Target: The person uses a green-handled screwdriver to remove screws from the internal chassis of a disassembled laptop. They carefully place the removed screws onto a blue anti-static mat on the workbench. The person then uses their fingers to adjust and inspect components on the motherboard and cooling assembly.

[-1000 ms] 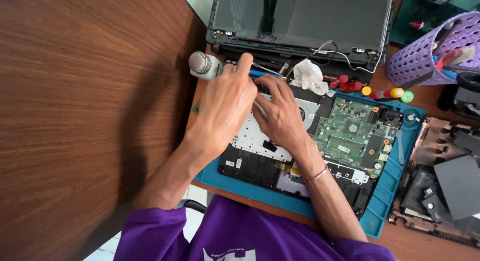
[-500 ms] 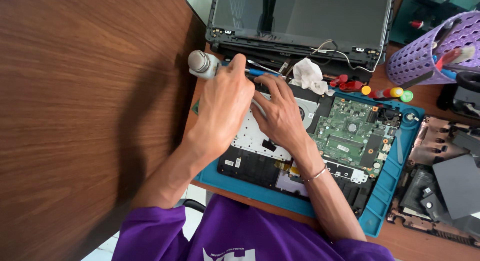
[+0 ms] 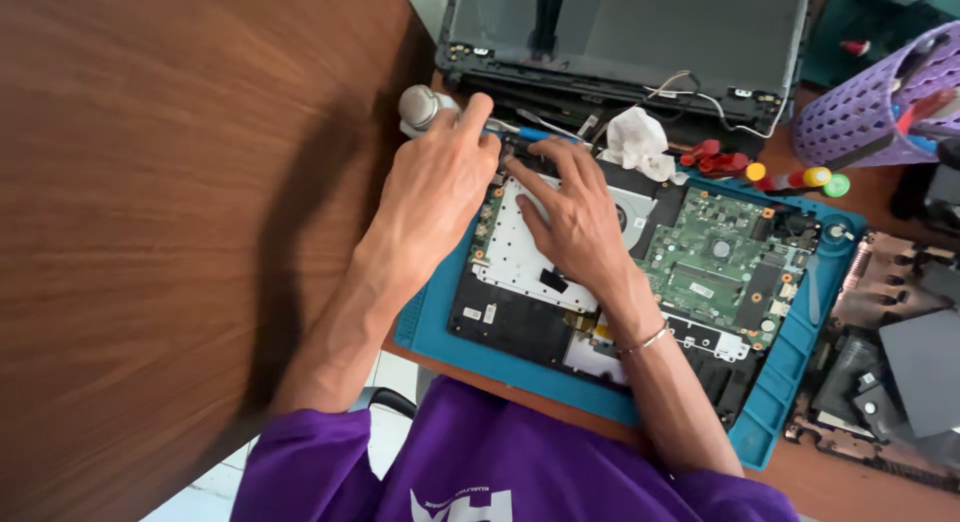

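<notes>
Screwdriver (image 3: 520,132) lies pinched under left hand (image 3: 435,197) fingers; right hand (image 3: 575,222) fingers spread flat on opened laptop base (image 3: 620,282), touching its tip area.

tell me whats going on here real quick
A person in a purple shirt is working on an opened laptop base that lies on a blue mat. The left hand grips a blue-shafted screwdriver with a silver cap at the base's far left corner, and the right hand rests on the white panel beside it, fingers by the tip. The green circuit board is exposed, and the detached screen sits behind.
</notes>
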